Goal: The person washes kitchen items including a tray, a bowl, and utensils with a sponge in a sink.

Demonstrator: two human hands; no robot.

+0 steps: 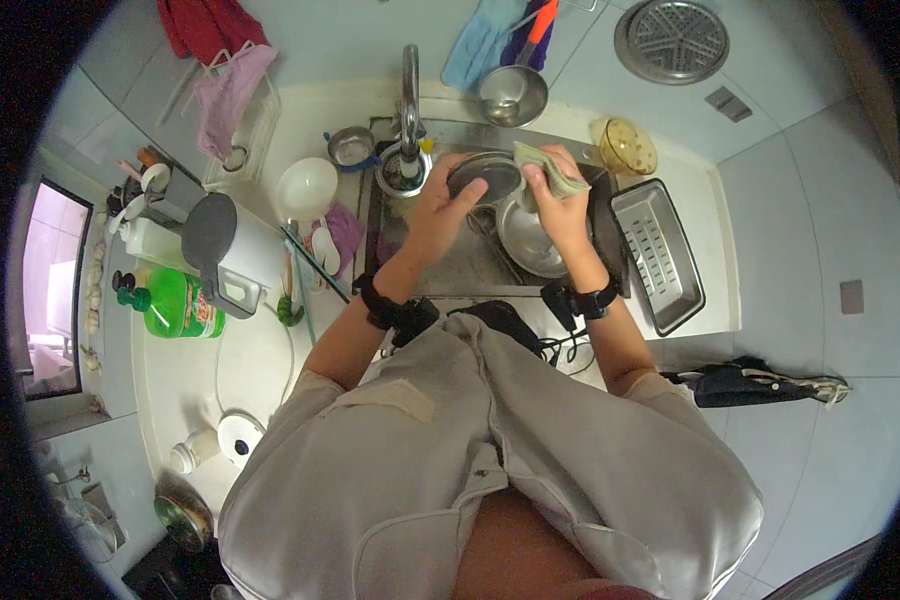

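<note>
Over the sink (430, 268), my left hand (438, 208) grips a dark, round, shallow dish (492, 172), thumb on its inner face and fingers behind it. My right hand (562, 205) is closed on a folded pale green-yellow cloth (552, 168), held against or close beside the dish's right edge. A shiny metal bowl (530, 238) lies in the sink below my hands, partly covered by them. Left of the dish, the curved tap (410, 90) stands at the back edge above a metal strainer cup (402, 172).
A slotted metal tray (660, 255) and an amber glass bowl (628, 148) sit right of the sink. To the left are a white bowl (308, 188), a grey-lidded appliance (232, 245) and a green bottle (182, 305). A ladle (513, 95) hangs behind.
</note>
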